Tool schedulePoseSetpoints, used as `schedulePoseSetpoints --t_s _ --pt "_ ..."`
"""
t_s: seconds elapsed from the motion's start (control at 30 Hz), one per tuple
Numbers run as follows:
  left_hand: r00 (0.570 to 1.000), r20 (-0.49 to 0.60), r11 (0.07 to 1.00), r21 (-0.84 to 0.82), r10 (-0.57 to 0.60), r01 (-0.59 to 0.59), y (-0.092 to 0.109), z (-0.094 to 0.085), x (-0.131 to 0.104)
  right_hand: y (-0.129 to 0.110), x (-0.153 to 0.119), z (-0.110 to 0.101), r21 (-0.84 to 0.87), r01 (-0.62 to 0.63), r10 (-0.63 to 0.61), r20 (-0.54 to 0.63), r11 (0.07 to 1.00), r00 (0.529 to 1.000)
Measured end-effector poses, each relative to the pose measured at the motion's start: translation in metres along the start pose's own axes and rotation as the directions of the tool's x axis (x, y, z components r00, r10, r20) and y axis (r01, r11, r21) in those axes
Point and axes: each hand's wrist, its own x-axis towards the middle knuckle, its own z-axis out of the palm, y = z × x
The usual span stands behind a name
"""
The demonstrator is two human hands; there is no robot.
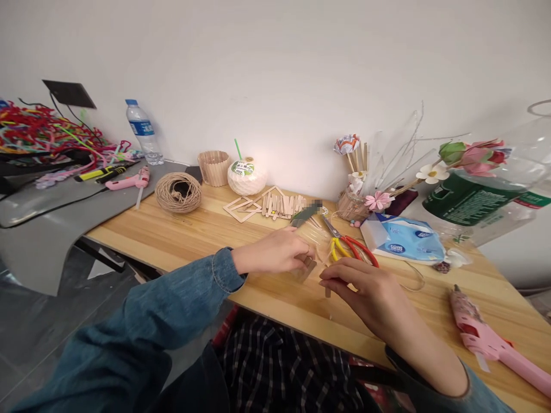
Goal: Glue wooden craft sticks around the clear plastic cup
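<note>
My left hand is closed, its fingertips pinching a short flat wooden stick just above the table. Close by on the right, my right hand is also closed, with a small piece of wooden stick poking down from between thumb and fingers. Just beyond both hands lie scissors with red and yellow handles. Behind the left hand is a pile of short wooden sticks, beside frames made of sticks. A green-bladed tool, partly blurred, lies there too.
A ball of twine, a stick-sided cup and a white coconut with a straw stand at the back left. Rightward are a tissue pack, craft flowers, a large bottle and a pink glue gun. Another glue gun lies left.
</note>
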Motion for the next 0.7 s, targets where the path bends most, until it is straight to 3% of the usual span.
schedulePoseSetpoints --t_s 0.3,0.4,0.7 --pt "0.999 0.033 1.000 -0.008 -0.019 0.019 0.002 -0.003 0.000 -0.001 -0.003 0.004 0.079 -0.131 0.140 -0.123 0.988 0.983" --pt "0.999 0.041 1.000 -0.007 -0.015 0.016 0.002 -0.003 0.001 -0.001 -0.005 0.005 0.064 -0.147 0.156 -0.182 0.987 0.971" --pt "0.999 0.052 1.000 0.029 0.000 -0.002 -0.004 -0.002 0.001 0.003 -0.009 0.016 0.063 -0.119 0.129 -0.204 0.991 0.970"
